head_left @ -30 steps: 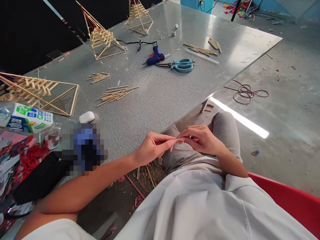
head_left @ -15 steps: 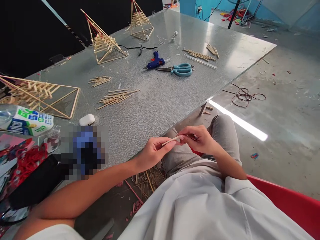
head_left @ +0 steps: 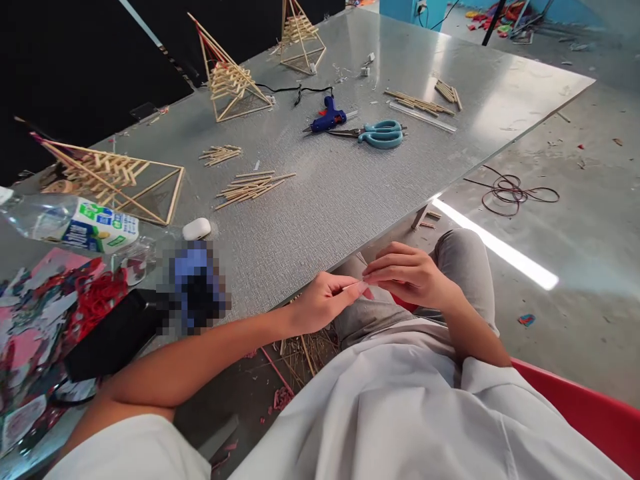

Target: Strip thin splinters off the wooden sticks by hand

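Observation:
Over my lap, just off the table's near edge, my two hands meet. My left hand (head_left: 323,303) pinches a thin wooden stick (head_left: 352,287) between thumb and fingers, and most of the stick is hidden by them. At the stick's right end, the fingertips of my right hand (head_left: 413,275) are closed together, with the fingers fairly straight. Farther up on the table lie a pile of wooden sticks (head_left: 253,188) and a smaller bundle of short sticks (head_left: 221,155). Beyond them are teal-handled scissors (head_left: 383,135) and a blue glue gun (head_left: 327,117).
Stick pyramid frames (head_left: 167,193) stand along the table's left and far sides. A plastic bottle (head_left: 95,223), a white case (head_left: 197,229) and a black pouch (head_left: 117,333) lie at left. More sticks (head_left: 420,103) lie far right; a coiled cord (head_left: 510,191) is on the floor.
The view has shifted, so the table things appear farther right. My right fingers have straightened over the stick's end, and less of the stick shows between my hands.

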Motion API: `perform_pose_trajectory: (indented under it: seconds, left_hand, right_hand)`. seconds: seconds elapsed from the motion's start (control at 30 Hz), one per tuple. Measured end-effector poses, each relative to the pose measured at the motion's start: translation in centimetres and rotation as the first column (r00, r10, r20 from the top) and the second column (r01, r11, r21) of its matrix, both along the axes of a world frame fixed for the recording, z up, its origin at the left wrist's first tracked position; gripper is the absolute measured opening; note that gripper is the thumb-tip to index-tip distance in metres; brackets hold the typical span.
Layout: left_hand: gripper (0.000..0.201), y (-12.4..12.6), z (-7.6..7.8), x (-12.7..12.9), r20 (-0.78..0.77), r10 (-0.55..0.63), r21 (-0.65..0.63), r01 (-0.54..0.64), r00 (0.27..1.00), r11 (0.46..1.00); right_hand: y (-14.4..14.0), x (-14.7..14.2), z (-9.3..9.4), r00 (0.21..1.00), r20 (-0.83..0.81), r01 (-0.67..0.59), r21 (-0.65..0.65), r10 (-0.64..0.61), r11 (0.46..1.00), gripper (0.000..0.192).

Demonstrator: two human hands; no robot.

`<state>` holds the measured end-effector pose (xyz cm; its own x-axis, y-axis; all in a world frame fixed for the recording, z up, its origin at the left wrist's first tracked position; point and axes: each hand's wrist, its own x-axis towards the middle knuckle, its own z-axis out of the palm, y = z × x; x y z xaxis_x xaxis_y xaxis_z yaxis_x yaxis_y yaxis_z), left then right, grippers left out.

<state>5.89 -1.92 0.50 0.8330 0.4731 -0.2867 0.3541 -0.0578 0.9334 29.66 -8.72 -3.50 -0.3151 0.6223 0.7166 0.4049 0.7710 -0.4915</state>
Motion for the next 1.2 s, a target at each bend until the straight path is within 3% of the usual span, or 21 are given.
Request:
perform_pose_trajectory:
  seconds: [0.23,0.57,0.83,1.0,1.2]
  left_hand:
    - [0.059,0.2,-0.5,0.0,0.000,0.024,0.016,-0.024,1.000,1.000]
    - [0.065,0.4,-0.2,0.5,0.039,0.136,-0.244,-0.123,0.990,0.962]
    - [0.064,0.3,0.2,0.5,0.077,0.152,-0.212,-0.133,0.985,0.968]
    - [0.065,0.4,0.4,0.5,0.065,0.197,-0.355,-0.162,0.978,0.921]
    - [0.066,0.0,0.6,0.3,0.086,0.130,-0.174,-0.113,0.988,0.978]
  right_hand:
    - [-0.5,-0.2,-0.3,0.970,0.167,0.153,0.158,-0.179,0.975,0.016]
    - [-0.3,-0.6,-1.5,0.898,0.229,0.259,0.412,-0.374,0.874,0.020]
    - [0.0,-1.2,-1.0,0.888,0.196,0.309,0.416,-0.416,0.856,0.013]
    - [0.8,-1.0,-1.8,0.888,0.200,0.313,0.396,-0.414,0.863,0.015]
    - [1.2,-0.9,-2.6,0.966,-0.048,0.257,0.214,-0.253,0.942,0.025]
